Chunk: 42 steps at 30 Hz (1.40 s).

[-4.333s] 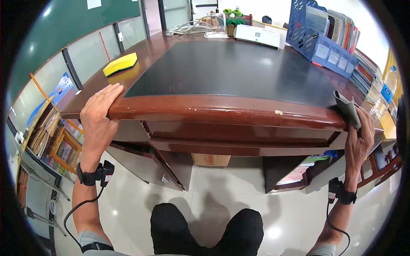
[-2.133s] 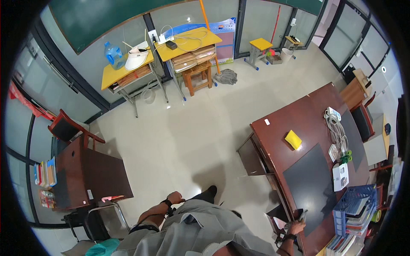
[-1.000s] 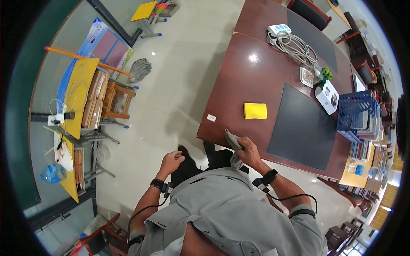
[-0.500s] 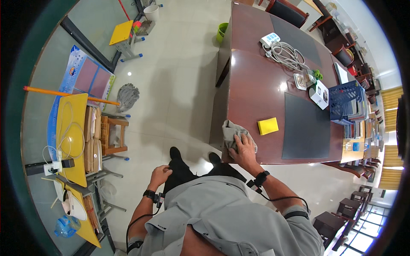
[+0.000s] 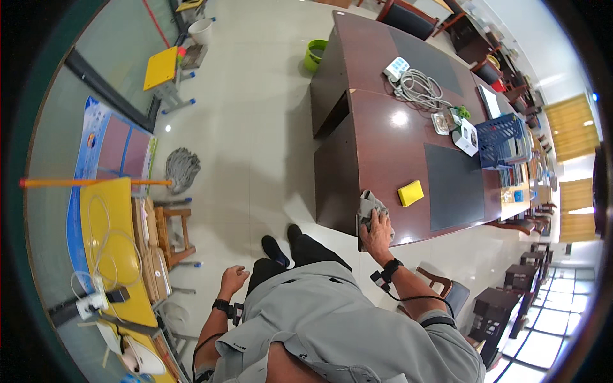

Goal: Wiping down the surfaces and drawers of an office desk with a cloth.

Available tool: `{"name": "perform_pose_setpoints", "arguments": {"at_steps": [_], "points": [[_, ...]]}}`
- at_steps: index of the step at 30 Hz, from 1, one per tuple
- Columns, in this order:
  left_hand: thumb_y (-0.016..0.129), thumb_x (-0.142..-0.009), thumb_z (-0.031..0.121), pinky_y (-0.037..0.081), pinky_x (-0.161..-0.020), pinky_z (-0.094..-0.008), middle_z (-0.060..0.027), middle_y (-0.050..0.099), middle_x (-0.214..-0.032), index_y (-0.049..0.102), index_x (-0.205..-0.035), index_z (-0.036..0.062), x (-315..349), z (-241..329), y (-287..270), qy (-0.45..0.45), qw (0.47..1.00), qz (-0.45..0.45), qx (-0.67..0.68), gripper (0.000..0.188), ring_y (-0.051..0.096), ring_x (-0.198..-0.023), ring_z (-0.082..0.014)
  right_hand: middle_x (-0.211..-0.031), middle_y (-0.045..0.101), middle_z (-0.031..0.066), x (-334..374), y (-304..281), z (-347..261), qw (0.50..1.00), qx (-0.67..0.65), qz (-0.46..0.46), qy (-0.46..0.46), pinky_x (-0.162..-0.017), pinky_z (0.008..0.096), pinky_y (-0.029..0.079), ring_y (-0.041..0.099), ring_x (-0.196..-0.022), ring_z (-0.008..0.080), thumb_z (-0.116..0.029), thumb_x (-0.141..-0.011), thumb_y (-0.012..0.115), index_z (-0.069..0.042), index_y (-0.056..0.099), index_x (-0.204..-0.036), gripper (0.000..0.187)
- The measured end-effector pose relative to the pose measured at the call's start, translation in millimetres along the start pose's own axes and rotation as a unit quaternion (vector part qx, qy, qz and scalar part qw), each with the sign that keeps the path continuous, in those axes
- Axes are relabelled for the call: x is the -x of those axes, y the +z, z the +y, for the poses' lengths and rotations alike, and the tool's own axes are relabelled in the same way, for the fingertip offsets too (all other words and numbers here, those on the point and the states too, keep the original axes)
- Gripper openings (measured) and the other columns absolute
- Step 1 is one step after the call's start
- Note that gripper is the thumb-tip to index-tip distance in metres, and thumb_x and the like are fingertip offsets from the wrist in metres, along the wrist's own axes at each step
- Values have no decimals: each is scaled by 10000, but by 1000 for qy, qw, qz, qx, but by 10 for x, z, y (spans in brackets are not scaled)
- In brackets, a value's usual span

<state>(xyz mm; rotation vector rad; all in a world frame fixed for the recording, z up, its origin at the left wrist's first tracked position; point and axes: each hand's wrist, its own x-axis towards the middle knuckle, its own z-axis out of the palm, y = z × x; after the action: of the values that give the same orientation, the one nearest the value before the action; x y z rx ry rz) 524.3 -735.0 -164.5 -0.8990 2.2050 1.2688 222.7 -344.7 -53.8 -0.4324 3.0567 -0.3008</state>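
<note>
My right hand (image 5: 378, 235) presses a crumpled grey cloth (image 5: 369, 205) onto the near left corner of a reddish-brown desk (image 5: 377, 150). Its fingers are bent over the cloth, part of which hangs at the desk's edge. To the right of the cloth lies a yellow sponge-like block (image 5: 410, 193), apart from the hand. My left hand (image 5: 234, 281) hangs at my side over the floor, its fingers curled in, with nothing seen in them. It touches no furniture.
A coiled cable with a power strip (image 5: 397, 68), a white box (image 5: 466, 138) and a blue basket (image 5: 499, 139) stand farther back on the desk. A green bin (image 5: 314, 56) is beside it. At left are a mop (image 5: 182, 170), a wooden stool (image 5: 174, 233) and yellow-topped tables (image 5: 108, 223).
My body has turned and shifted, so the desk sits differently in view. My right hand stays on the cloth, now closer to the corner and more bunched. The left hand has curled further.
</note>
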Motion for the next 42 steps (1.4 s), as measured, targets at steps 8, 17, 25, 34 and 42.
{"name": "perform_pose_setpoints", "arguments": {"at_steps": [8,17,25,34,42], "points": [[706,-843,325,546,-911,-383,-197,736,-1045,701,-1163,2,-888,530,-658,74,994,-53,-68,455,716,-997,-298,-1310,504,233,-271,17,-345,998,6,15,66,-1002,523,395,464,-1219,424,-201,-827,677,-21,513,-1352,579],[699,-840,318,550,-892,-393,-210,731,-1053,700,-1163,-5,-2009,1430,-1685,106,985,-54,-126,457,717,-976,-311,-1312,517,228,-1354,124,-616,988,-24,99,119,-1008,511,386,469,-1236,398,-180,-813,675,-41,574,-1309,525],[716,-833,282,555,-871,-386,-222,727,-1065,684,-1167,-46,-2759,1831,-2428,107,986,-46,-120,469,718,-979,-302,-1279,546,221,-2717,360,-95,969,-52,137,197,-985,511,414,500,-1197,408,-201,-827,648,-43,587,-1296,498],[700,-852,237,561,-846,-354,-229,735,-1036,694,-1128,-71,-3790,2149,-2904,85,973,-129,-173,414,730,-962,-262,-1242,584,209,-3902,120,-321,940,-35,193,280,-975,504,429,521,-1179,393,-232,-842,636,-54,598,-1287,481],[707,-849,259,561,-861,-364,-231,731,-1014,694,-1149,-38,-5179,3233,-3410,141,933,-224,-243,422,730,-936,-286,-1188,597,152,-4942,188,-857,932,-31,207,297,-952,470,433,532,-1142,350,-179,-802,653,-79,642,-1193,404]]}}
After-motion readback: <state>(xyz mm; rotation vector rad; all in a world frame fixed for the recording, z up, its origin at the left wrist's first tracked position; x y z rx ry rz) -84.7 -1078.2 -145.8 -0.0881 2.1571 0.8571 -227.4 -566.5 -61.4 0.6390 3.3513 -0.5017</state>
